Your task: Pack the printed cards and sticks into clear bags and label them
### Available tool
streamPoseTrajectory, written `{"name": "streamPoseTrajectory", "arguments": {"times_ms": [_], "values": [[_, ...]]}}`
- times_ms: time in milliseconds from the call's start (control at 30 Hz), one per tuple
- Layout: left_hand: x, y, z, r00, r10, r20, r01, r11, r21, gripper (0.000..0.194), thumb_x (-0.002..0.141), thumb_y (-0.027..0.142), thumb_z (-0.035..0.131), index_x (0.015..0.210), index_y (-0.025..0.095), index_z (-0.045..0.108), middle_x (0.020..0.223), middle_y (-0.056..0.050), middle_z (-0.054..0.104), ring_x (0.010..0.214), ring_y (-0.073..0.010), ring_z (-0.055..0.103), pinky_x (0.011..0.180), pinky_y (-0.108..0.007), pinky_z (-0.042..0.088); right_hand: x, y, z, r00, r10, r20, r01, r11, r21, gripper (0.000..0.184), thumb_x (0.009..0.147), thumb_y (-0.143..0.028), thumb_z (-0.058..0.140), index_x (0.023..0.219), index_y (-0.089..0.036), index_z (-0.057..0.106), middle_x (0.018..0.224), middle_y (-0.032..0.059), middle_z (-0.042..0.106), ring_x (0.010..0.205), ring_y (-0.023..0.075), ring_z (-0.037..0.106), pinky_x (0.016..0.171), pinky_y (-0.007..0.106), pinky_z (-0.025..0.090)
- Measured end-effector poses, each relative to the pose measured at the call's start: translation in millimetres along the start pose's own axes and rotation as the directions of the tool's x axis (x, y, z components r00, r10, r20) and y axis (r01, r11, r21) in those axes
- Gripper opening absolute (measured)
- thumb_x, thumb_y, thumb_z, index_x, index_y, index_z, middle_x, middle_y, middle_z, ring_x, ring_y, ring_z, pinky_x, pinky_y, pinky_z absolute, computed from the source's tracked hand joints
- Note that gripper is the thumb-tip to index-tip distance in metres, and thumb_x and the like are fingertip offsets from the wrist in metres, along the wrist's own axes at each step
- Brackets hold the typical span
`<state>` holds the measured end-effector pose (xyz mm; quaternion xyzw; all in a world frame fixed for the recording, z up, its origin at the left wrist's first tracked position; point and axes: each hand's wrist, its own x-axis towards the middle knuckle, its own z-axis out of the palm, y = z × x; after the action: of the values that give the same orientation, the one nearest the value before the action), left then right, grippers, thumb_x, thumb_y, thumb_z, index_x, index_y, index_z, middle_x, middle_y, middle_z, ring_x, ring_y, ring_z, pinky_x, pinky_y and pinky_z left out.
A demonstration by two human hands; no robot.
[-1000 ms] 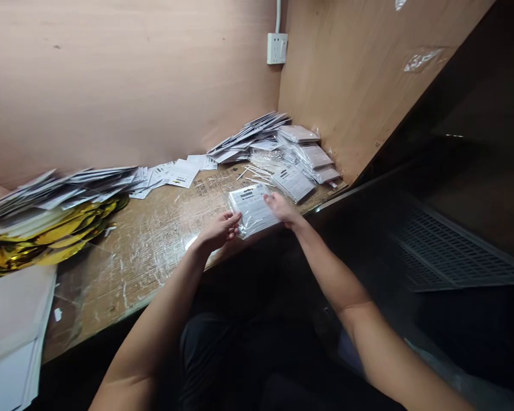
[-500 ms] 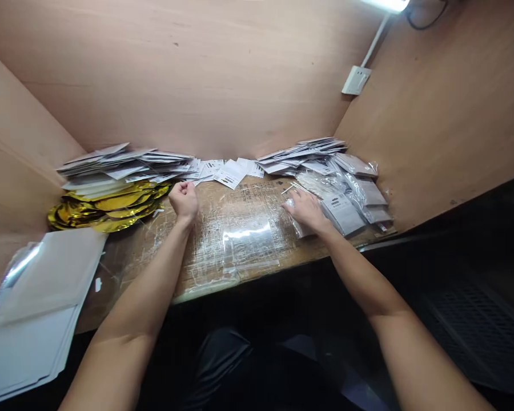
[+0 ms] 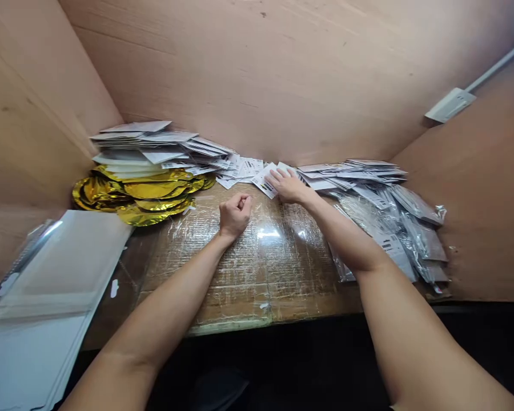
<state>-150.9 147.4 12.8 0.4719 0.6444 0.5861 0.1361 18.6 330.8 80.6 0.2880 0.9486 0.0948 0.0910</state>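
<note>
My left hand (image 3: 235, 217) is closed in a fist just above the middle of the taped cardboard surface (image 3: 240, 274); anything inside the fingers is hidden. Farther back, my right hand (image 3: 288, 186) reaches over to the small white printed cards (image 3: 263, 181) by the back wall. Its fingers are stretched out and lie over a card, partly covering it. Other loose cards (image 3: 249, 167) lie just left of that one. Gold foil pieces (image 3: 154, 191) are heaped left of my left hand, below a pile of white packets (image 3: 141, 140).
More flat packets (image 3: 355, 171) are piled at the back right. Clear plastic bags with cards inside (image 3: 424, 240) lie in front of them. Large white sheets (image 3: 47, 331) are stacked at the left edge. Wooden panels (image 3: 240, 74) enclose the back and sides.
My right hand has left the clear bags on the right and moved to the cards at the back middle. My left fist has shifted right, away from the gold foil. The view has turned.
</note>
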Motion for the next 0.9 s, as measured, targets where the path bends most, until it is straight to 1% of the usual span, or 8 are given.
{"name": "streamPoseTrajectory", "arguments": {"times_ms": [100,200,333,433,500,633,733,900], "values": [[-1,-2,-1.2,1.0,0.013,0.002,-0.013,1.0,0.003,0.029,0.099,0.042,0.06,0.09,0.02,0.076,0.061,0.003,0.052,0.06,-0.0164,0.051,0.069,-0.029,0.043,24,18,-8,1.0,-0.013,0.02,0.014,0.999,-0.041,0.061,0.1,-0.01,0.052,0.161,-0.017,0.053,0.166,0.0214,0.054,0.159,0.0407,0.043,0.131,0.066,0.021],[-1,0,-1.1,1.0,-0.001,0.025,0.001,1.0,-0.014,0.025,0.098,0.04,0.063,0.089,0.02,0.076,0.065,0.0,0.058,0.064,-0.0173,0.057,0.072,-0.03,0.047,28,25,-20,0.999,-0.003,0.052,0.005,0.999,-0.038,0.049,0.103,-0.01,0.048,0.151,-0.016,0.059,0.142,0.0218,0.072,0.135,0.0377,0.064,0.118,0.059,0.041],[-3,9,1.3,0.992,-0.045,0.118,0.078,0.953,-0.294,0.037,0.089,0.041,0.081,0.118,0.019,0.076,0.104,-0.011,0.078,0.098,-0.0255,0.075,0.09,-0.035,0.058,6,-16,-31,0.941,0.302,-0.152,-0.262,0.936,0.237,0.038,0.111,-0.023,0.042,0.142,-0.009,0.061,0.121,0.0248,0.078,0.105,0.0341,0.073,0.098,0.05,0.053],[-4,13,0.8,0.973,-0.046,0.225,0.153,0.861,-0.486,0.08,0.07,0.037,0.1,0.14,0.021,0.065,0.135,-0.017,0.073,0.131,-0.0336,0.069,0.099,-0.038,0.061,-11,-53,-27,0.957,0.212,-0.196,-0.077,0.843,0.532,0.044,0.117,-0.039,0.035,0.143,-0.015,0.062,0.121,0.0187,0.079,0.103,0.0284,0.072,0.095,0.044,0.057],[0,13,-0.7,0.972,-0.107,0.21,0.204,0.832,-0.516,0.074,0.068,0.033,0.101,0.133,0.022,0.067,0.133,-0.016,0.075,0.131,-0.0338,0.069,0.099,-0.038,0.062,-14,-54,-22,0.98,0.094,-0.176,0.038,0.776,0.63,0.049,0.117,-0.048,0.034,0.139,-0.018,0.067,0.122,0.0148,0.079,0.107,0.0261,0.072,0.097,0.042,0.058],[13,8,-2.1,0.956,-0.271,0.112,0.28,0.724,-0.63,0.048,0.073,0.031,0.09,0.115,0.021,0.069,0.122,-0.01,0.08,0.116,-0.0266,0.075,0.1,-0.037,0.061,-10,-4,-12,0.972,0.223,-0.067,-0.181,0.904,0.386,0.04,0.11,-0.035,0.053,0.137,-0.008,0.067,0.134,0.0241,0.074,0.122,0.0323,0.07,0.106,0.046,0.054],[18,5,-3.2,0.902,-0.353,0.249,0.421,0.583,-0.695,0.051,0.064,0.025,0.085,0.112,0.019,0.069,0.111,-0.008,0.082,0.103,-0.025,0.077,0.094,-0.035,0.061,-5,30,-5,0.956,0.281,0.089,-0.288,0.955,0.078,0.047,0.095,-0.015,0.065,0.14,-0.003,0.065,0.135,0.0302,0.072,0.125,0.0381,0.071,0.104,0.046,0.054],[20,1,-9.1,0.767,-0.441,0.466,0.641,0.532,-0.553,0.047,0.057,0.013,0.074,0.104,0.014,0.071,0.095,-0.008,0.082,0.084,-0.0237,0.077,0.073,-0.03,0.06,-11,36,-5,0.962,0.267,0.063,-0.271,0.961,0.055,0.036,0.098,-0.008,0.055,0.129,-0.003,0.072,0.124,0.0323,0.076,0.121,0.0402,0.075,0.102,0.048,0.056]]}}
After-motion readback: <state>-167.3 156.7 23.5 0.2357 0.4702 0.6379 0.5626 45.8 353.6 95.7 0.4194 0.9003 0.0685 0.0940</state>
